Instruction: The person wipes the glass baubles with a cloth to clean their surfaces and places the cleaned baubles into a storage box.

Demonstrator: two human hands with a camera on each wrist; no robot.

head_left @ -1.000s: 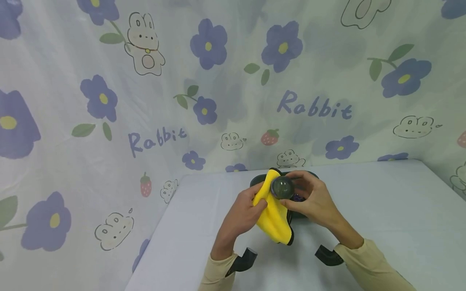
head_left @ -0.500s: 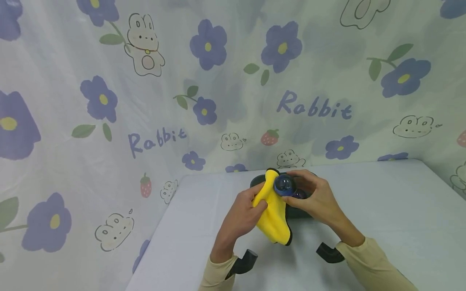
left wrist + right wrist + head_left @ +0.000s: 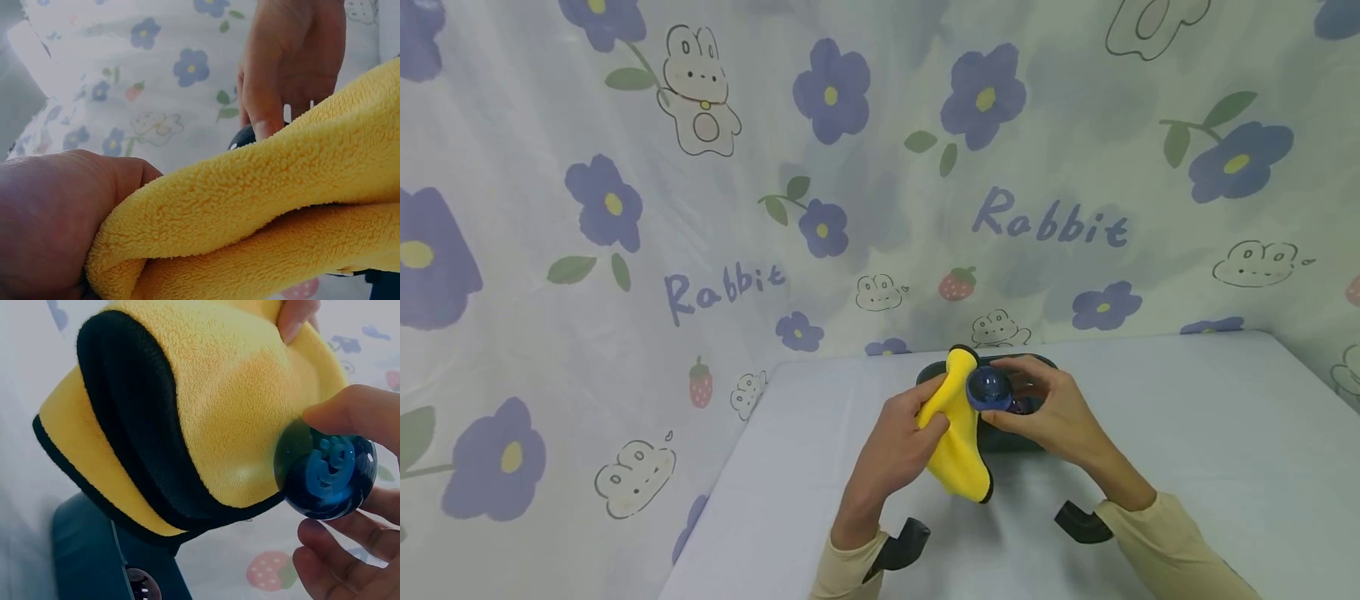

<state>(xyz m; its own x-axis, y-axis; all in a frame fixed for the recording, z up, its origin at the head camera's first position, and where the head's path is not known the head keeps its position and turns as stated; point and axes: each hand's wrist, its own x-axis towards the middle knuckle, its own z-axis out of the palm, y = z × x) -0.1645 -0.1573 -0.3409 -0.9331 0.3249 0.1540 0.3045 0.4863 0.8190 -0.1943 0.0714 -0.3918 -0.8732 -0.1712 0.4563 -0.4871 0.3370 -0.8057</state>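
My left hand (image 3: 897, 442) grips a yellow plush cloth (image 3: 957, 442) with black edging, which hangs down in folds. In the left wrist view the cloth (image 3: 262, 187) fills the lower half and the thumb lies along its fold. My right hand (image 3: 1063, 412) holds a clear blue glass ball (image 3: 989, 388) between thumb and fingers. Seen from the right wrist, a light-blue smiling figure shows inside the ball (image 3: 328, 472), and the ball's left side overlaps the cloth. Both hands are raised over a dark green box (image 3: 1015, 442).
Inside the box, a purple glass ball (image 3: 144, 584) shows, partly hidden in the head view by my right hand. The box stands on a white table (image 3: 1187, 433) in front of a flowered rabbit curtain (image 3: 895, 192). Black wrist mounts (image 3: 904, 543) stick out from both sleeves.
The ball has shifted slightly right and looks blue instead of greenish grey. The cloth's lower corner has swung a little left, and both hands keep their holds.
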